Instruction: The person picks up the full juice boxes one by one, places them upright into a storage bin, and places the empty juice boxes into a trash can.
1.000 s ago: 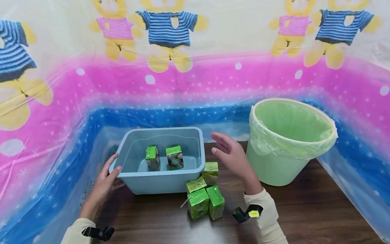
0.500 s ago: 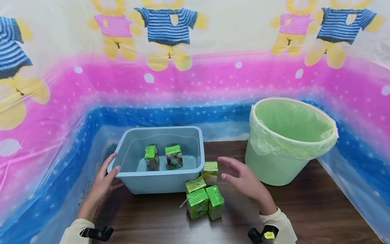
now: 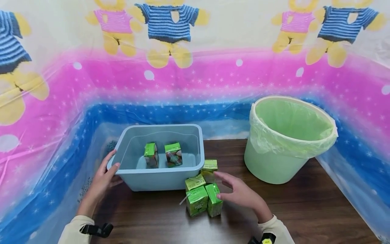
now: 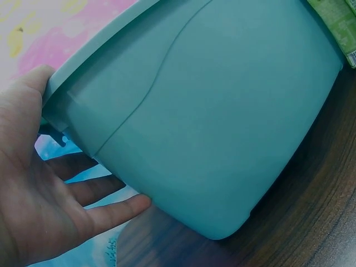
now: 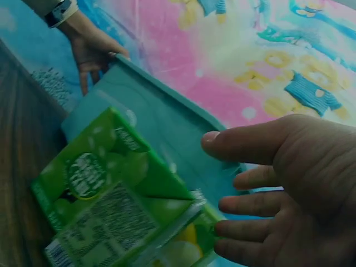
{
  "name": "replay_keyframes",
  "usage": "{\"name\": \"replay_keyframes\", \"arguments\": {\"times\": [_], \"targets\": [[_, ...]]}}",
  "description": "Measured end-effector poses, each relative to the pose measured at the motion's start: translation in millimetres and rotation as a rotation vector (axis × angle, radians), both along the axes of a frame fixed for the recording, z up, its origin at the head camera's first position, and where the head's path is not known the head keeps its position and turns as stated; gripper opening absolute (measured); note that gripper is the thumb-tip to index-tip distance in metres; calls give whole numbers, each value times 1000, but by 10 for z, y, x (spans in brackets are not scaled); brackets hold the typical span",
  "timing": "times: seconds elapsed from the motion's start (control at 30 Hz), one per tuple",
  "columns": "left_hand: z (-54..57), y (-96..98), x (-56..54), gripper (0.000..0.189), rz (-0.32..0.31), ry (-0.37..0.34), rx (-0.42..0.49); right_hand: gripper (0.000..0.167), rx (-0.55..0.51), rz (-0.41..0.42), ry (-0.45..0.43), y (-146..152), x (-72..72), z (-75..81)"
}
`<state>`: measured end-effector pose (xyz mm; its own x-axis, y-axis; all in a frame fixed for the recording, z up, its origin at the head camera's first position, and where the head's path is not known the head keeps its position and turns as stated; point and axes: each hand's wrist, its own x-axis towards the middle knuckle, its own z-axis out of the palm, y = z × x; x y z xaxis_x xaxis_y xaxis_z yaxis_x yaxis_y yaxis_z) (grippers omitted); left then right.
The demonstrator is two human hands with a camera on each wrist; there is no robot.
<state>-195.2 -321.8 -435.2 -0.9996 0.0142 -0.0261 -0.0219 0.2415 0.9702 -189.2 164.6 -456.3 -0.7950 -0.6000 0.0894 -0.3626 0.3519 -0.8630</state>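
My left hand (image 3: 102, 178) grips the left corner of a blue-grey plastic tub (image 3: 156, 180), thumb over the rim and fingers against the outside, as the left wrist view also shows. Inside the tub stand two drink cartons with green tops, a left one (image 3: 151, 155) and a right one (image 3: 173, 155). Several green drink cartons cluster outside its front right corner; the front one (image 3: 196, 202) has a straw sticking out. My right hand (image 3: 243, 195), fingers spread and holding nothing, hovers right beside the cluster, its thumb near the right carton (image 3: 214, 202). Whether it touches is unclear.
A light green bin (image 3: 271, 166) with a clear liner over its rim stands at the right on the dark wooden table (image 3: 304, 217). Patterned plastic sheeting (image 3: 213, 81) walls in the back and sides.
My right hand has come down from behind the tub's right end, first rightward, then in toward the loose cartons. My left hand keeps its hold on the tub.
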Motion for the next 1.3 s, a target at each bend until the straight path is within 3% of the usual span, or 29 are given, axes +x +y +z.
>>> {"name": "replay_keyframes", "arguments": {"times": [0.13,0.3,0.6,0.93,1.3], "targets": [[9,0,7,69,1,-5,11,77,48,-2,20,-37,31,-75],[7,4,12,69,-1,-3,19,78,94,-11,-14,-78,89,-147],[-18,19,2,68,17,4,4,84,126,-98,13,-156,174,-232],[3,23,-2,67,25,7,9,81,106,-156,5,-216,218,-217],[6,24,1,67,23,1,8,79,110,-166,-13,-231,228,-210]]}}
